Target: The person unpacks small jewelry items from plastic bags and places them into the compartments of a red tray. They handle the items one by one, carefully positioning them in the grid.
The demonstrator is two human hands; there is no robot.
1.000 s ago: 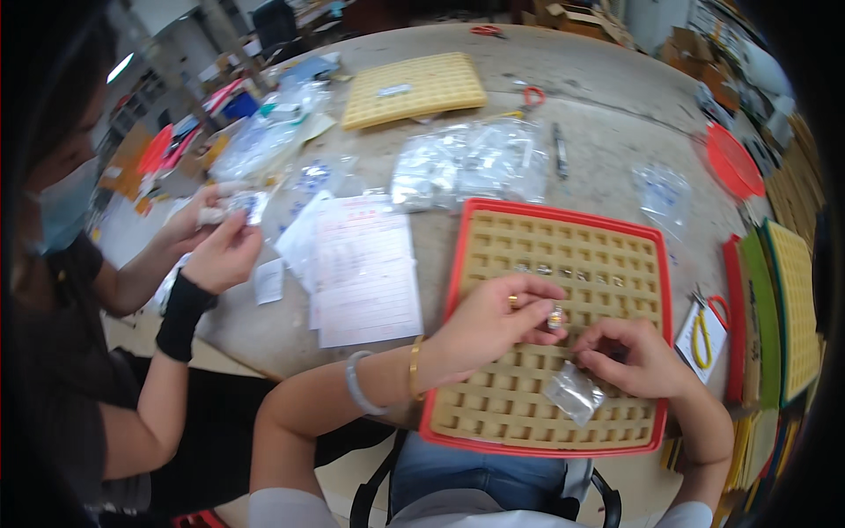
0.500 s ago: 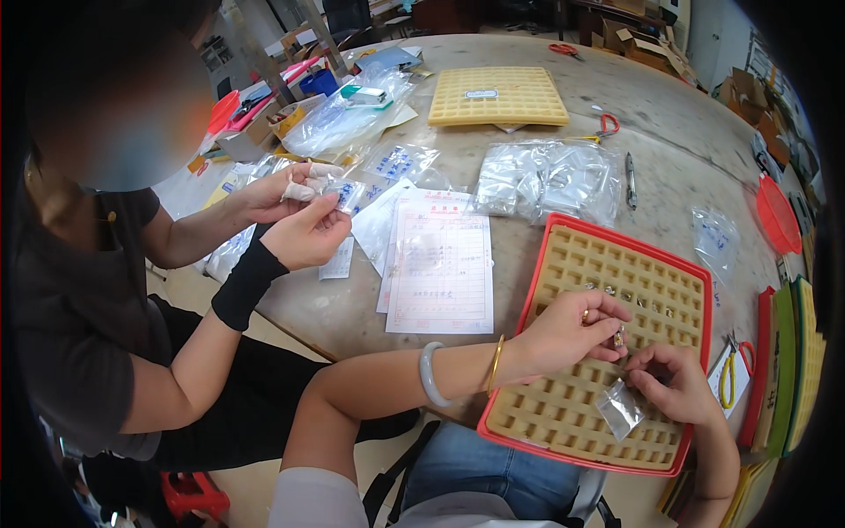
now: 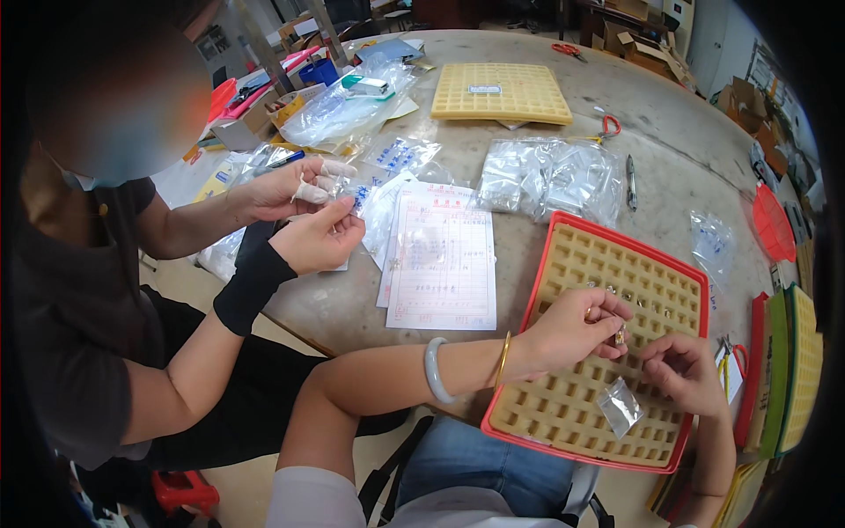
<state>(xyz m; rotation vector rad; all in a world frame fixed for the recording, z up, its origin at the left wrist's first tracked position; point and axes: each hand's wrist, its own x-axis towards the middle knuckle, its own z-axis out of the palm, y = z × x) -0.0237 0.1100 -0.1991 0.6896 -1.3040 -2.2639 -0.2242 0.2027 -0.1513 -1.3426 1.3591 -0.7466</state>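
Perhaps against loss, the left hand (image 3: 570, 334) is pinching a shiny piece (image 3: 620, 337) over the tray (image 3: 563, 414), with the right hand (image 3: 692, 377) hanging, fingers parted.

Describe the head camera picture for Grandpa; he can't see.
A person's left hand holds a small shiny thing over a yellow tray with square holes. The right hand is beside a clear bag there; another person is nearby.
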